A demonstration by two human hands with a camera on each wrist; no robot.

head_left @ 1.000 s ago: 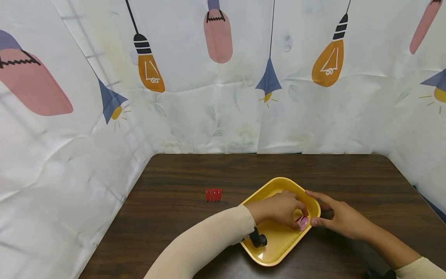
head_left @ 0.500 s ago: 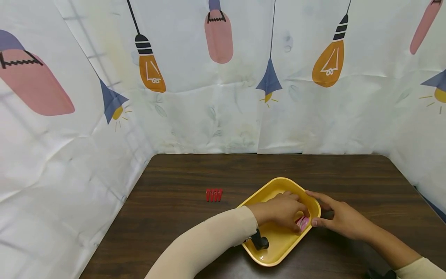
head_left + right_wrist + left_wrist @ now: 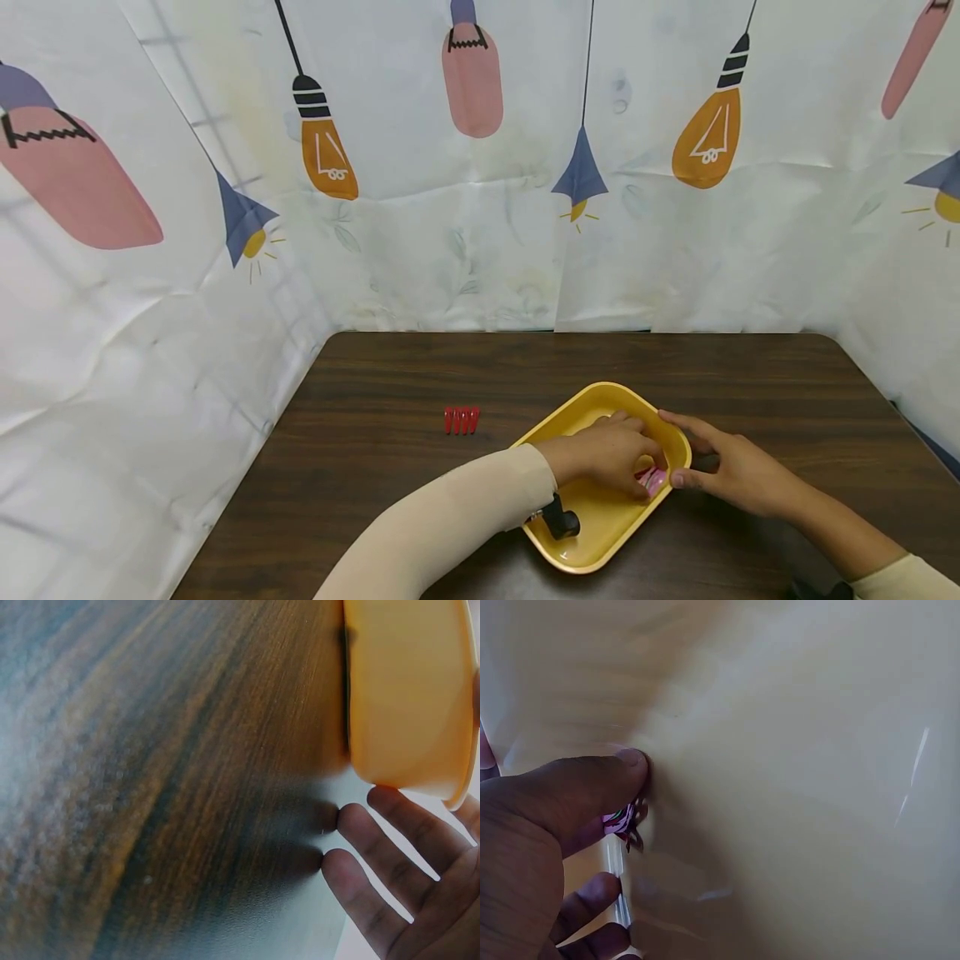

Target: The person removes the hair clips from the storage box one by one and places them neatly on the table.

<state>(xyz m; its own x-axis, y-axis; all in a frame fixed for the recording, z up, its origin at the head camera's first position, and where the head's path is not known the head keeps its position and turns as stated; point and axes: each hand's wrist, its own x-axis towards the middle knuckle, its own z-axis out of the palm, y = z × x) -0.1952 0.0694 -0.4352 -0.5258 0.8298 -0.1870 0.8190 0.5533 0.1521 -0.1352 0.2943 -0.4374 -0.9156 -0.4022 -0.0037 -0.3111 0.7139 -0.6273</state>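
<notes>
My left hand point(image 3: 611, 454) reaches down into a yellow plastic tray point(image 3: 558, 550). Between its thumb and index finger it pinches a small pink and red object point(image 3: 654, 479), at the tray's right end. In the left wrist view, the thumb covers much of this pink patterned object point(image 3: 617, 821), whose kind I cannot make out. My right hand point(image 3: 738, 471) touches the tray's right end, thumb and index finger spread along the rim. From the right wrist, its extended fingers point(image 3: 405, 832) show against the tray's outer wall point(image 3: 412, 697) and the tabletop.
Several slim red tapered pieces point(image 3: 461, 420), resembling clips, lie in a row on the dark wooden table point(image 3: 390, 375), left of the tray. A printed white cloth point(image 3: 510, 250) hangs behind and beside the table. A black wrist camera point(image 3: 561, 521) sits over the tray's near part.
Almost nothing differs. The left hand and sleeve have shifted very slightly to the right inside the tray; the right hand and the tray stay in place.
</notes>
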